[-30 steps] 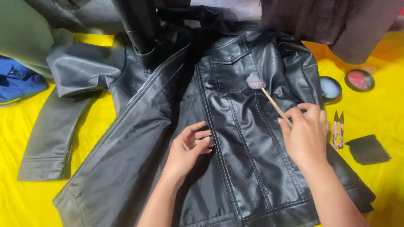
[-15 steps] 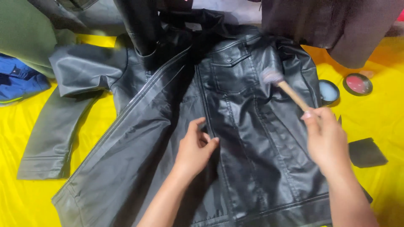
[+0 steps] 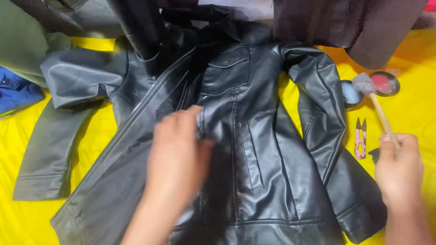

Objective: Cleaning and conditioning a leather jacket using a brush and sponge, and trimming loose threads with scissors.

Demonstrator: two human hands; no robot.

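Far left: a blue garment [image 3: 16, 93] and a green one [image 3: 27, 41] lie at the edge of the yellow cloth [image 3: 27, 222] that covers the surface. The black leather jacket [image 3: 254, 149] is spread flat across the middle, front up, zipper open, sleeves out to both sides.

Your left hand [image 3: 177, 159] rests on the jacket front just left of the centre panel, fingers loosely spread, palm down, gripping nothing; it is motion-blurred.

Right of the jacket's sleeve, small pink snips [image 3: 360, 138] lie on the cloth. Above them sit two round open tins, one with bluish content [image 3: 350, 94], one with red [image 3: 386, 84].

Your right hand [image 3: 399, 170] is off the jacket, closed around a thin wooden-handled brush [image 3: 379, 111]. The brush's greyish tip hovers between the two tins; contact cannot be told.
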